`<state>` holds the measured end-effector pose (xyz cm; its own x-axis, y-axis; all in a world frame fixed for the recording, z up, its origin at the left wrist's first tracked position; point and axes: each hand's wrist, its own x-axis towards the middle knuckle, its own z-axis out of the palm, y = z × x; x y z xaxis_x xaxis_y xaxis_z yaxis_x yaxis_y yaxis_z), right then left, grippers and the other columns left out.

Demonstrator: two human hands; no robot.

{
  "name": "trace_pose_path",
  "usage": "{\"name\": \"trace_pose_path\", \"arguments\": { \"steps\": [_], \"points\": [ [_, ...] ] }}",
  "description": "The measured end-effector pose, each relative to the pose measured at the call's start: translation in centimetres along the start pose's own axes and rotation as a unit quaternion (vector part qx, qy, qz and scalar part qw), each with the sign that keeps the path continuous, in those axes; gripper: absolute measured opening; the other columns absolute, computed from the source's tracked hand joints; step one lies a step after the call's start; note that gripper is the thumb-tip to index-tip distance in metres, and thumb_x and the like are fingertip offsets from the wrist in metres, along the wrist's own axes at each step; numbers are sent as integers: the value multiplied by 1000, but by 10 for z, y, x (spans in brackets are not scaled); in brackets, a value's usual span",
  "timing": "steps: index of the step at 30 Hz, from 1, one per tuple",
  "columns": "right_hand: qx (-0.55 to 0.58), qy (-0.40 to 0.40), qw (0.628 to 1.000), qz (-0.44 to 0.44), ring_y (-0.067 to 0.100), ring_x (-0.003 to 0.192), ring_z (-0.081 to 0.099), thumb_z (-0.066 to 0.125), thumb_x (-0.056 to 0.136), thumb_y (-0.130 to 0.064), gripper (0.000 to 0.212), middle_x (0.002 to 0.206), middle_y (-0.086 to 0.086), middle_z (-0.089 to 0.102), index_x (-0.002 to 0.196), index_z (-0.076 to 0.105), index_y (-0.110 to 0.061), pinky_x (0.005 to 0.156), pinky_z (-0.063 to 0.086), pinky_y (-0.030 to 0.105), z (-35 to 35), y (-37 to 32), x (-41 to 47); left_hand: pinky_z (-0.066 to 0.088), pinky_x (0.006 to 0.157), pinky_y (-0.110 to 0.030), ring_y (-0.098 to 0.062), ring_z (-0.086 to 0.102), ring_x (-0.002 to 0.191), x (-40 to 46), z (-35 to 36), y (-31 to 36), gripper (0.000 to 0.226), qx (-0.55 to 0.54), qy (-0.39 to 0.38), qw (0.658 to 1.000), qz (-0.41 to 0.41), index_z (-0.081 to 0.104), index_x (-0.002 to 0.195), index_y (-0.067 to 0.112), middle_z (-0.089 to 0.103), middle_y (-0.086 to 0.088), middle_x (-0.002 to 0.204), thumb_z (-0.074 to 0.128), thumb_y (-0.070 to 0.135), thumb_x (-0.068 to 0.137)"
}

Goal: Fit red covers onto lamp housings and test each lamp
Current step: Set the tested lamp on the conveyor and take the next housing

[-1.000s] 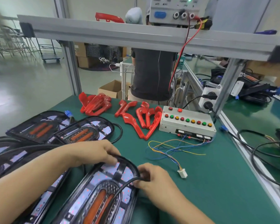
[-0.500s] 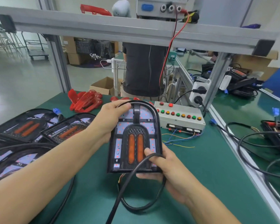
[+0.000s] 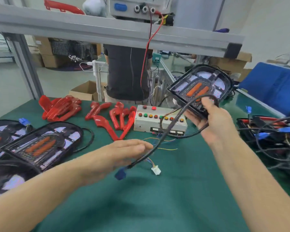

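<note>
You will find no readable text, label, brand, number or sign anywhere in this view. The white button box (image 3: 159,120) on the green table (image 3: 174,206) in front of you has coloured buttons and small dark strips along its front edge, but any markings there are too small and blurred to read. The grey power unit (image 3: 137,7) on the shelf above you shows a blue patch and round sockets, with no lettering you could make out.
</note>
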<state>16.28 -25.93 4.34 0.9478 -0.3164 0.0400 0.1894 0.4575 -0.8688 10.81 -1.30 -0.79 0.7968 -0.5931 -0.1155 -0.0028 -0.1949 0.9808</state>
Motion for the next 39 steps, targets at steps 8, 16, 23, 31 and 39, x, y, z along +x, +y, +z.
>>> {"name": "trace_pose_path", "arguments": {
  "steps": [8,16,23,31,39],
  "points": [
    [-172,-28,981,81,21,58,70,51,97,-9,11,71,3,72,91,60,-13,47,58,33,-49,4,-23,34,83,-21,-5,55,82,7,-38,-13,31,437,-16,898,41,67,102,43,62,13,81,57,18,88],
    [-266,-43,929,252,30,70,73,69,85,-15,15,79,12,75,100,70,-15,54,59,39,-96,59,-72,24,109,-24,-3,40,123,11,-76,-39,56,557,-68,825,-70,57,115,42,49,20,125,51,8,72],
    [-343,-98,898,257,24,81,73,78,69,-18,41,89,11,76,108,69,-10,74,59,35,-89,54,-47,48,93,-36,-25,58,111,107,-116,-5,43,530,254,802,-104,64,119,13,61,-8,122,46,-1,83],
    [-466,-166,847,193,8,112,62,84,40,-57,107,114,-12,68,136,44,-36,95,48,32,-99,39,-40,47,81,-31,-23,59,114,141,-145,-42,36,700,190,640,-254,53,128,19,62,0,121,50,11,93],
    [-599,-161,782,59,3,137,33,73,70,-60,92,144,-19,34,148,29,-37,112,24,25,-88,25,-45,50,83,-34,-29,60,109,119,-138,-24,27,744,232,601,-174,62,116,13,60,-6,120,52,9,91]
  ]
}}
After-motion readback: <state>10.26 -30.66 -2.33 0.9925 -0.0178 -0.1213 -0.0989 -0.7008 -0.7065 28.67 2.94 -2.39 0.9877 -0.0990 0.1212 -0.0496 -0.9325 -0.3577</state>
